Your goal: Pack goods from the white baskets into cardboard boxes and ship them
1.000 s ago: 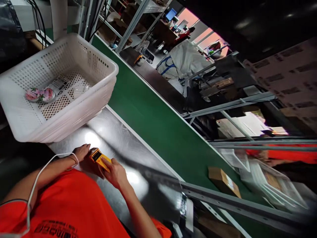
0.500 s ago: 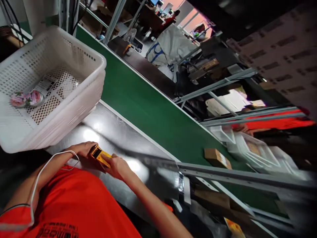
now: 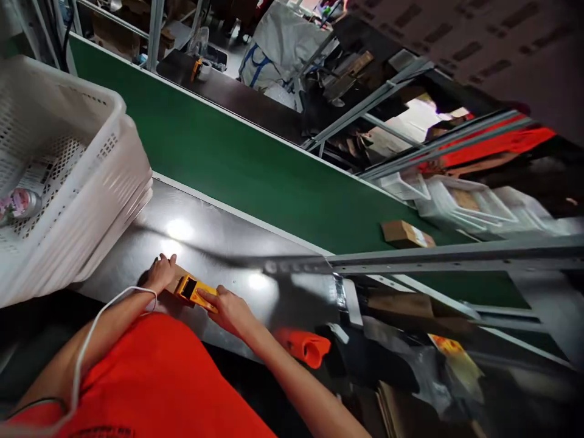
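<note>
My right hand [image 3: 230, 310] is closed around the handle of a yellow tape dispenser [image 3: 205, 295], whose dark-slotted head rests on a small brown cardboard box [image 3: 176, 278]. At the box's left end, my left hand [image 3: 162, 272] holds it with the fingers over its far side. The box lies on the shiny metal table [image 3: 219, 237], partly hidden by the dispenser and my left hand. A white cable [image 3: 98, 316] runs along my left forearm to the wrist.
Stacked white baskets [image 3: 114, 176] stand at left, round pink-labelled containers [image 3: 20, 204] in the top one. Behind runs a green conveyor belt [image 3: 237, 176] with a carton [image 3: 406, 234]. A metal rail [image 3: 433, 255] crosses at right; an orange tube-like object [image 3: 305, 347] sits by my right forearm.
The view has swung to the right, and the baskets have shifted left in it. My left hand has opened out along the box's end. My right hand still grips the dispenser.
</note>
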`<state>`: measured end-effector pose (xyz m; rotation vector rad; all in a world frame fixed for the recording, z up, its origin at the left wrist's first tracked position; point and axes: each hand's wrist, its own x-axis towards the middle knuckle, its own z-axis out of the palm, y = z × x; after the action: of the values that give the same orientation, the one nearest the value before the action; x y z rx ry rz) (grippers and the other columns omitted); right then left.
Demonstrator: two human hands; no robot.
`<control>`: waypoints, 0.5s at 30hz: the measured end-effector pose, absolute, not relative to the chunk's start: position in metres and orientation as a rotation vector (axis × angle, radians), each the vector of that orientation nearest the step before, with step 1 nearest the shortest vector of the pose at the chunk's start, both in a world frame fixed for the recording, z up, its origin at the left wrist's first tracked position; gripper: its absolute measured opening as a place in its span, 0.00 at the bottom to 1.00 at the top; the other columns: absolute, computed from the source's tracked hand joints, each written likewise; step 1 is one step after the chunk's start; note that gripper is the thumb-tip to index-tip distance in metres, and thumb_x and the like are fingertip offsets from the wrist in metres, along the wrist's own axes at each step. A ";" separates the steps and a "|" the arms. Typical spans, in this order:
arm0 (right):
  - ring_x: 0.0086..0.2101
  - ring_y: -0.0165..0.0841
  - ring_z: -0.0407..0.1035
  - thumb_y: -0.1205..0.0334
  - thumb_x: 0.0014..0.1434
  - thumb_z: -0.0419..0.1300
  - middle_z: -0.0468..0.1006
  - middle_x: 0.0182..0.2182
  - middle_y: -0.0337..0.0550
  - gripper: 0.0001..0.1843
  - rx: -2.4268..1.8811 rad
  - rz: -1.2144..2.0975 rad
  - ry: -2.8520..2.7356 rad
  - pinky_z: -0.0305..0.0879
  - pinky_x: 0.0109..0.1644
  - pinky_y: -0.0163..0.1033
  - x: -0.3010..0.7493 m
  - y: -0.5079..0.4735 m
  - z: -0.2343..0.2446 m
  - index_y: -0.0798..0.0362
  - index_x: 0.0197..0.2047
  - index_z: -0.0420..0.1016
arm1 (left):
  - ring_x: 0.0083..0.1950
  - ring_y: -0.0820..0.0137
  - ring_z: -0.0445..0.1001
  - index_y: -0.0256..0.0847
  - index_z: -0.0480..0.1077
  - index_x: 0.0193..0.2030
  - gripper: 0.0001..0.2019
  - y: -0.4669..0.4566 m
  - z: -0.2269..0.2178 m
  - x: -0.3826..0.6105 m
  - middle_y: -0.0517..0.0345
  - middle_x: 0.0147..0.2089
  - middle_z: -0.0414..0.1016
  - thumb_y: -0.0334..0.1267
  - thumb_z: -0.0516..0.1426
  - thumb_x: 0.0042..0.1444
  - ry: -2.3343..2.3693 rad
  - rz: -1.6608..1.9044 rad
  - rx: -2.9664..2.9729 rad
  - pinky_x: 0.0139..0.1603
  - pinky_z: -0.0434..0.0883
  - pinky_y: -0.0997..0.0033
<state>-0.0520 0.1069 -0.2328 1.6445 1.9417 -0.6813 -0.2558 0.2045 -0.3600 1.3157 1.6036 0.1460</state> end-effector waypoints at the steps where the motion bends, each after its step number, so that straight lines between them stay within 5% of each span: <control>1: 0.43 0.42 0.80 0.62 0.66 0.64 0.80 0.53 0.52 0.35 1.658 -0.707 1.950 0.70 0.46 0.39 -0.048 0.105 -0.234 0.36 0.75 0.71 | 0.67 0.41 0.78 0.27 0.69 0.68 0.31 0.203 -0.358 -0.249 0.18 0.61 0.79 0.54 0.45 0.76 1.638 0.102 1.347 0.63 0.71 0.50; 15: 0.45 0.47 0.81 0.62 0.64 0.66 0.81 0.53 0.54 0.34 1.766 -0.853 1.949 0.72 0.46 0.42 0.051 0.030 -0.269 0.37 0.72 0.75 | 0.61 0.38 0.82 0.29 0.82 0.52 0.39 0.205 -0.348 -0.238 0.19 0.56 0.83 0.57 0.36 0.76 1.834 -0.148 1.569 0.58 0.74 0.48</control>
<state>0.0513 0.0299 -0.2690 1.7661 1.9495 -0.8529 -0.2376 0.2049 -0.3485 1.5689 1.8344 -0.1483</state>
